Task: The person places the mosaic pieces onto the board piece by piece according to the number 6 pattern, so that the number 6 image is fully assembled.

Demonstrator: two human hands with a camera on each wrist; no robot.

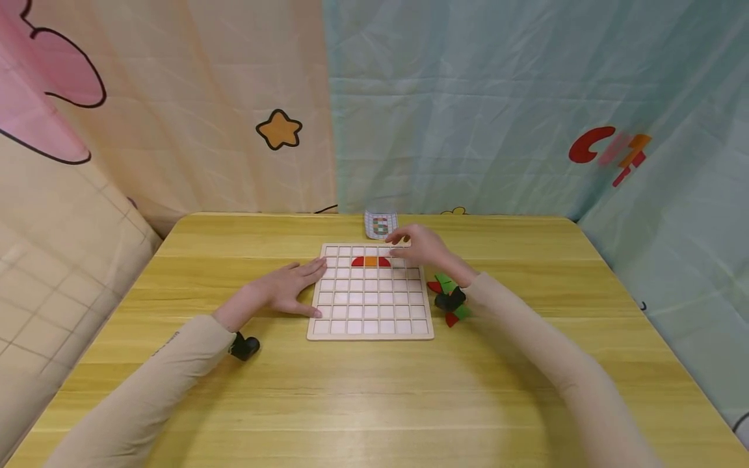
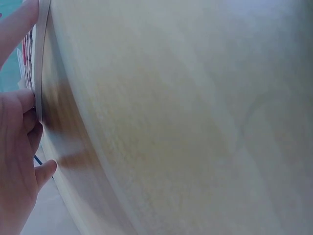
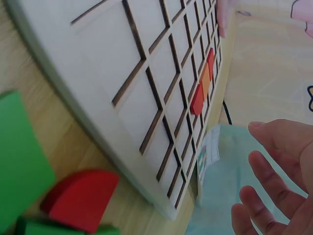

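Observation:
A pale wooden grid board (image 1: 356, 329) lies on the table. In its second row from the back sit a red quarter-round piece (image 1: 357, 262), an orange square piece (image 1: 370, 262) and another red quarter-round piece (image 1: 383, 262), side by side. My left hand (image 1: 290, 286) rests along the board's left edge with fingers spread and straight. Over the back right corner hovers my right hand (image 1: 424, 247), its fingers loosely bent. In the right wrist view nothing shows between the thumb and fingers of that right hand (image 3: 286, 181).
Right of the board, partly under the right wrist, lie green pieces (image 3: 22, 161) and red quarter-round pieces (image 3: 85, 200). A small pattern card (image 1: 380, 225) stands behind the board. Black wrist cameras (image 1: 244, 347) are strapped to both wrists. Printed curtains (image 1: 468, 97) hang behind the table.

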